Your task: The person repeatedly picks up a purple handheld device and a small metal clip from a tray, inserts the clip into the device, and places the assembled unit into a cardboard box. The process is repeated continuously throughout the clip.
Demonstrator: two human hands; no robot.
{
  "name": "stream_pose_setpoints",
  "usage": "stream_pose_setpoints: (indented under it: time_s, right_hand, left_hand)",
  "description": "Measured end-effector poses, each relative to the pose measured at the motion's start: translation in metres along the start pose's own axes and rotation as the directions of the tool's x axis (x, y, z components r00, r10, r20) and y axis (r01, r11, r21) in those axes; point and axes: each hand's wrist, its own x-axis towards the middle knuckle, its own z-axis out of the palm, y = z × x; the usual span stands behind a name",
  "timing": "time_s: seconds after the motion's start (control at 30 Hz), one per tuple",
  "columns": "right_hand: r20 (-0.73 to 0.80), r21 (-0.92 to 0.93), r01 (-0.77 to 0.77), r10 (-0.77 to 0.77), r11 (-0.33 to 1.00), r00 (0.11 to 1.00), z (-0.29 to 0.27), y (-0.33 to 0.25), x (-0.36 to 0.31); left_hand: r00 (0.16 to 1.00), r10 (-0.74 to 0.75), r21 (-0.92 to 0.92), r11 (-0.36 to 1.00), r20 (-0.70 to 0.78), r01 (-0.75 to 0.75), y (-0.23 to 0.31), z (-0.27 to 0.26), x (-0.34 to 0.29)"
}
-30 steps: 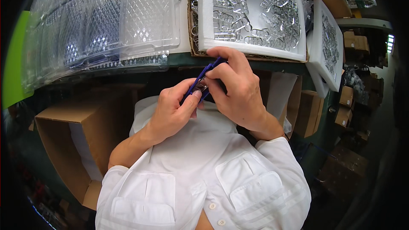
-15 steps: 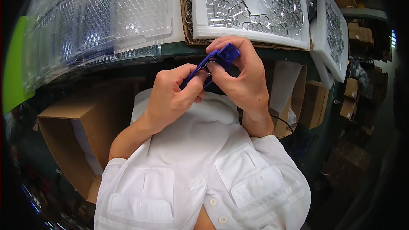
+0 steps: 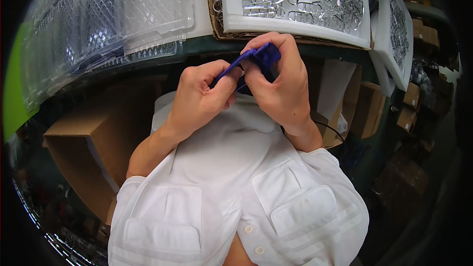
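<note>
The left hand (image 3: pixel 199 91) is pinching the lower-left end of a blue part (image 3: pixel 266 54), thumb and fingers closed about it. The right hand (image 3: pixel 283 86) is gripping the upper-right end, its fingers curling behind and its thumb pressing on the near side. The part is slanting between them at the upper centre of the frame, just above the shirt (image 3: pixel 221 167). A pale glint is showing between the thumbs, but too little for telling what it is.

For good handling, the left pinch should probably be staying firm as an anchor while the right thumb is pressing evenly; uneven force could be twisting the part or making it slip.

The fingers are hiding the part's middle, which is making close checking hard. Beyond the hands, the table edge (image 3: pixel 197 47) is running across, with a foam tray (image 3: pixel 295 28) of metal clips (image 3: pixel 340 10) sitting near the right fingers and limiting room there. Plastic trays (image 3: pixel 152 0) are filling the upper left, beside a green sheet (image 3: pixel 15 88). A second foam tray (image 3: pixel 401 71) is leaning at upper right. A cable (image 3: pixel 335 133) is curving beside the right forearm, and a carton (image 3: pixel 74 128) is standing at lower left.
</note>
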Motion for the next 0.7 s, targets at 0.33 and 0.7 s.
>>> stream_pose_setpoints:
  time_s: [0.33, 0.7]
  right_hand:
    - [-0.112, 0.546, 0.198, -0.163, 0.814, 0.98, -0.035, -0.003, 0.0]
    - [-0.112, 0.256, 0.363, -0.346, 0.896, 0.932, -0.057, -0.006, -0.01]
  left_hand:
    - [0.898, 0.283, 0.133, 0.93, 0.338, -0.343, 0.058, -0.027, -0.03]
    - [0.746, 0.624, 0.418, 0.629, 0.231, -0.655, 0.061, -0.007, -0.046]
